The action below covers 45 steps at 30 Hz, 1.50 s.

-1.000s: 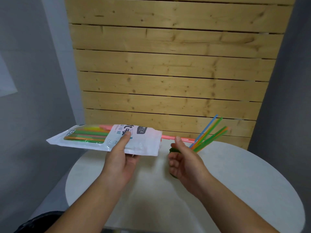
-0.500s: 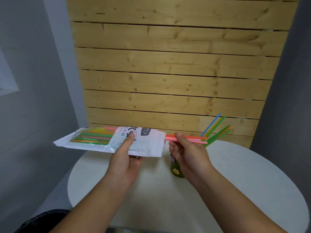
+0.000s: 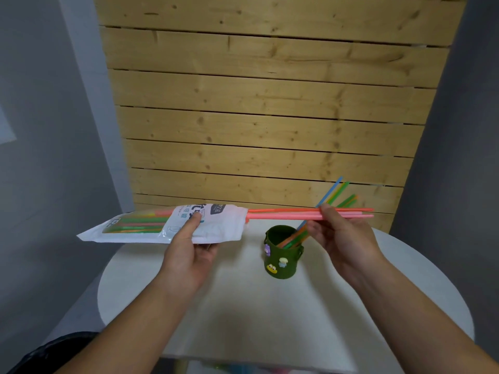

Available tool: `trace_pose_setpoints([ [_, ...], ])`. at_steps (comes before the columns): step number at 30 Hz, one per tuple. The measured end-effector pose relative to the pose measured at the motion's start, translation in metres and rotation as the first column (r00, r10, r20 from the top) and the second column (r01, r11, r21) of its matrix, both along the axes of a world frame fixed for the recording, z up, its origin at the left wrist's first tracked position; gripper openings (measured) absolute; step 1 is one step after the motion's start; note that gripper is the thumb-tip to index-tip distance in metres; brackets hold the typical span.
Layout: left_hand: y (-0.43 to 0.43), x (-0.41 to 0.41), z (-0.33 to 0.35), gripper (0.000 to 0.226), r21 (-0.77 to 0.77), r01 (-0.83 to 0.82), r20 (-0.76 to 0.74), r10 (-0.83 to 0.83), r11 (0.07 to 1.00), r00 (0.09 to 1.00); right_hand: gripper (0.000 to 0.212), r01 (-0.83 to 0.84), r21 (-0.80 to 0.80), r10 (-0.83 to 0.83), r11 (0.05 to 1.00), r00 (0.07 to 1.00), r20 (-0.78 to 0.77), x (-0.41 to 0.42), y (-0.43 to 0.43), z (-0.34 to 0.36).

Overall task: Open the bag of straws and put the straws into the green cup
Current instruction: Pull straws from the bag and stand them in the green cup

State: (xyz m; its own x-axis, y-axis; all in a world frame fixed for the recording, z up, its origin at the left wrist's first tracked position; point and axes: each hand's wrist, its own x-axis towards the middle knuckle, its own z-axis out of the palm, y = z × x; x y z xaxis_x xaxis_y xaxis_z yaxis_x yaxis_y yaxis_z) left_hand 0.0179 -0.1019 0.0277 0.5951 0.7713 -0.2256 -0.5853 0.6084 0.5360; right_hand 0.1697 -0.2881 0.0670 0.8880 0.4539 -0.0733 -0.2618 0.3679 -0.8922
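Since half a second ago the pink straws [image 3: 286, 214] have slid much further out of the straw bag [image 3: 216, 225], and the right hand [image 3: 343, 236] has moved off to the right, uncovering the green cup [image 3: 283, 261]. Left hand [image 3: 193, 251] has its grip closed on the bag, thumb on top, fingers under, bag held roughly level above the surface [image 3: 243, 306], mouth facing right. Right-hand grip is pinched shut on the pink straws near their far ends (at least two, maybe three); their tail ends are at the bag mouth. More straws visible inside the bag. Cup stands upright on the surface below the pulled straws, cup straws [image 3: 334, 191] already leaning out to the right behind the right hand. Surface is bare in front of the cup and to its right; wooden slat wall [image 3: 256, 117] is close behind.
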Motion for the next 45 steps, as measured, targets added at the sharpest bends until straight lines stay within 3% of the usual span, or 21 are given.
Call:
trace_pose_setpoints([
  [14,-0.003,0.006,-0.002,0.039,-0.006,-0.007,-0.011,0.006,1.000,1.000,0.016,0.317,-0.134,-0.276,0.939,0.926,0.258,0.038,-0.061,0.004],
  [20,-0.011,0.007,-0.004,0.036,-0.005,0.019,-0.047,-0.019,1.000,0.999,0.019,0.407,-0.301,-0.222,0.862,0.839,0.497,0.034,-0.062,0.010],
  [25,-0.014,0.006,-0.001,0.035,-0.002,0.016,-0.046,-0.016,1.000,0.999,0.016,0.384,-0.415,-0.083,0.825,0.809,0.582,0.025,-0.046,0.009],
  [31,-0.016,0.002,0.000,0.038,0.044,0.024,-0.039,-0.022,0.999,0.999,0.018,0.271,-0.512,0.037,0.815,0.858,0.513,0.024,-0.019,0.000],
  [39,-0.015,-0.003,0.001,0.037,0.086,0.058,-0.059,-0.053,0.995,0.997,0.013,0.238,-0.455,-0.037,0.858,0.913,0.407,0.028,0.013,-0.022],
  [42,-0.015,-0.005,0.003,0.040,0.102,0.055,-0.054,-0.050,0.993,0.997,0.030,0.248,-0.470,-0.057,0.847,0.922,0.384,0.027,0.016,-0.027],
  [45,-0.015,-0.006,0.006,0.036,0.150,0.049,-0.068,-0.039,0.987,0.997,0.055,0.225,-0.584,-0.082,0.780,0.962,0.262,0.019,0.014,-0.030],
])
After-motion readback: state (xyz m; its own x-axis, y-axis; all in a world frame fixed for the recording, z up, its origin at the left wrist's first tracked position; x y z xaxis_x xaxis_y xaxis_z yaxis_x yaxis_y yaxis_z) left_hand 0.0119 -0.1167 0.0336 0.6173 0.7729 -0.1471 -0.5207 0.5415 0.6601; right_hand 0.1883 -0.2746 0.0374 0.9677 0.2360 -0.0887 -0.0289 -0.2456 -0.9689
